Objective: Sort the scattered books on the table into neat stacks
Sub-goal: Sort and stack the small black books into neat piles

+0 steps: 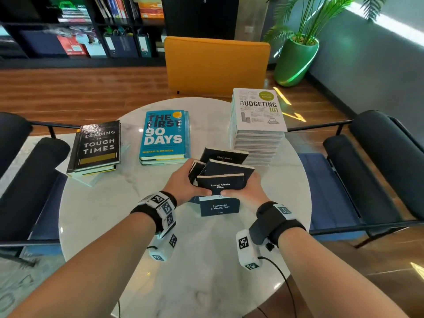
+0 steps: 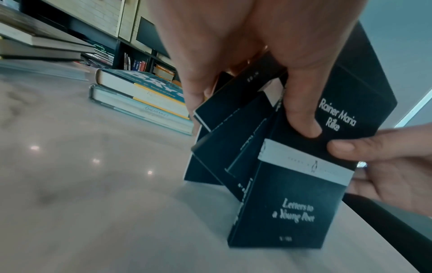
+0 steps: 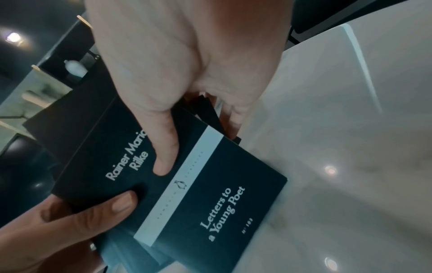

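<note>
A loose bundle of small black paperbacks (image 1: 221, 174) is held upright between both hands near the middle of the round marble table (image 1: 110, 203), slightly toward the near edge. The front book, "Letters to a Young Poet" by Rainer Maria Rilke (image 2: 304, 177), faces the person, and its lower edge is seen resting on the tabletop in the left wrist view. The books behind it are fanned out at different angles; one cover reads "Karl Marx" (image 1: 224, 157).

The left hand (image 1: 183, 183) grips the bundle's left side, thumb pressed on the front cover and fingers curled behind. The right hand (image 1: 249, 190) grips the right side in the same manner, thumb on the cover just above the white band, fingers wrapped round the back.

Three stacks are noted on the far half of the table. Toward the left edge a stack topped by "Leading in Tough Times" (image 1: 97, 145) is seen, its lower books skewed. At the centre, near the far edge, lies a short stack topped by the blue "The First 90 Days" (image 1: 163, 134). Toward the right edge stands a tall white stack topped by "Budgeting 101" (image 1: 258, 109), just beyond the held bundle.

An orange chair (image 1: 216, 65) stands at the far edge, and dark armchairs (image 1: 376, 157) are seen at either side.
</note>
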Available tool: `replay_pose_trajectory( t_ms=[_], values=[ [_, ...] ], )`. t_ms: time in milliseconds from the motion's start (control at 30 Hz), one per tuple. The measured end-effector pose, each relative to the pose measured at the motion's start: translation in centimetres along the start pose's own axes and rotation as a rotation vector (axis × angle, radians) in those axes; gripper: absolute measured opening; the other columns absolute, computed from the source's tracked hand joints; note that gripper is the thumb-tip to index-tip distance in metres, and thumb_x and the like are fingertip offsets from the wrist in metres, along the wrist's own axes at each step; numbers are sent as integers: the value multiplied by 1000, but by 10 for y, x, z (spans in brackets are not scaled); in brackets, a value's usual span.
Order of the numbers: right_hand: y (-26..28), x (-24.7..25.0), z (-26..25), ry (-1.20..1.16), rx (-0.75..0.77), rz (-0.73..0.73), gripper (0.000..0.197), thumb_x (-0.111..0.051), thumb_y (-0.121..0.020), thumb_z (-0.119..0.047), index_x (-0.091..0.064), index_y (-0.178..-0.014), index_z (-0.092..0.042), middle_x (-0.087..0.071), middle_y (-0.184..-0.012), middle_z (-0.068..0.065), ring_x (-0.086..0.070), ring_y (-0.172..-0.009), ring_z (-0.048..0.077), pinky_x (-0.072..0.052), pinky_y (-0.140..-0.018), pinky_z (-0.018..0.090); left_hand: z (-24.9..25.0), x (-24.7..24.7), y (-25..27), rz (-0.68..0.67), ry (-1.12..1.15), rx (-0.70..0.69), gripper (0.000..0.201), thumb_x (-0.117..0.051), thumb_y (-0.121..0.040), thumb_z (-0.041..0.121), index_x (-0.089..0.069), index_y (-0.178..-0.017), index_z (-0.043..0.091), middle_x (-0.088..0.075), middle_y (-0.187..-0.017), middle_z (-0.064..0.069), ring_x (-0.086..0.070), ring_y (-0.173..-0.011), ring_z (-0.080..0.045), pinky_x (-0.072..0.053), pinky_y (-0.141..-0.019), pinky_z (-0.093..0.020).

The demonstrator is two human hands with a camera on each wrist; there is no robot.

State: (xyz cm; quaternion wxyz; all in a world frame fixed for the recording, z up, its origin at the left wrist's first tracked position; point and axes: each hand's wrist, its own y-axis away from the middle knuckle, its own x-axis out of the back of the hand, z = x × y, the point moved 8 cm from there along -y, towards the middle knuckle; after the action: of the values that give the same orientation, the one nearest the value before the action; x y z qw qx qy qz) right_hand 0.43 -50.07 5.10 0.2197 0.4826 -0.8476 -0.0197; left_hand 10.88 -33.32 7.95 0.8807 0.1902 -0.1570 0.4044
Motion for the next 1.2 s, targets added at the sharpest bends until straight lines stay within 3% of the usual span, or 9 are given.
replay_pose_trajectory(
  t_ms=[100, 233, 333, 433, 533, 733, 900, 1033, 1200],
  values=[
    [0, 0, -23, 74, 131, 12, 74, -87, -45, -40, -58, -112, -31, -66, -113, -1, -60, -114, 20, -45, -100, 51, -5, 6, 2, 61, 107, -2, 69, -91, -57, 7, -51, -106, 36, -69, -104, 11, -66, -100, -10, -53, -93, -35],
    [-2, -6, -31, 225, 136, -3, 83, -83, -63, -33, -43, -135, -27, -47, -135, 5, -37, -130, 24, -28, -113, 46, -12, 11, 2, 62, 43, 32, 83, -95, -50, 27, -51, -120, 32, -64, -114, 8, -65, -101, -9, -53, -94, -34],
    [2, -14, -32, 24, 108, -71, 84, -86, -60, -24, -40, -127, -44, -54, -127, 1, -48, -124, 18, -41, -108, 44, -4, 12, 0, 26, -10, 15, 86, -92, -57, 21, -45, -129, 28, -61, -116, 11, -61, -100, -6, -49, -92, -25],
    [5, -17, -25, -75, 35, -101, 100, -86, -64, -3, -29, -142, -28, -49, -133, 2, -49, -123, 13, -41, -106, 31, 4, 10, -4, -6, -95, -14, 82, -90, -60, 22, -44, -128, 27, -64, -114, 9, -62, -103, -11, -50, -94, -30],
    [3, -16, -19, -79, 26, -102, 92, -84, -66, 0, -33, -140, -16, -50, -133, 7, -51, -123, 18, -41, -102, 27, -1, 7, -5, -32, -133, -9, 79, -90, -59, 22, -47, -125, 25, -66, -113, 8, -62, -104, -11, -51, -95, -33],
    [1, -25, -12, -136, -33, -149, 124, -80, -69, 5, 8, -152, -22, -42, -131, -3, -43, -131, 17, -35, -108, 32, -3, 0, -10, -32, -331, -67, 89, -91, -54, 35, -47, -132, 26, -57, -120, 3, -38, -120, -16, -37, -102, -32],
    [9, -8, -45, 105, 224, 97, 114, -85, -63, -10, -15, -149, -35, -25, -142, 0, -29, -131, 10, -26, -111, 26, -6, -2, -12, -15, -432, -53, 89, -89, -56, 39, -45, -132, 26, -55, -115, 2, -40, -117, -17, -40, -102, -34],
    [17, -10, -71, 404, 453, 70, 70, -79, -73, -20, -47, -132, -41, -20, -152, -5, -19, -141, 18, -22, -117, 33, -6, -1, -11, -18, -496, -17, 93, -89, -56, 43, -42, -134, 25, -53, -116, 1, -40, -114, -16, -42, -100, -37],
    [16, 5, -67, 386, 412, 59, 42, -71, -83, -16, -58, -119, -34, -28, -147, -4, -26, -136, 16, -23, -116, 33, 0, 0, -11, -43, -591, 15, 98, -88, -57, 46, -36, -136, 19, -47, -119, -3, -43, -113, -19, -44, -101, -40]
  ],
)
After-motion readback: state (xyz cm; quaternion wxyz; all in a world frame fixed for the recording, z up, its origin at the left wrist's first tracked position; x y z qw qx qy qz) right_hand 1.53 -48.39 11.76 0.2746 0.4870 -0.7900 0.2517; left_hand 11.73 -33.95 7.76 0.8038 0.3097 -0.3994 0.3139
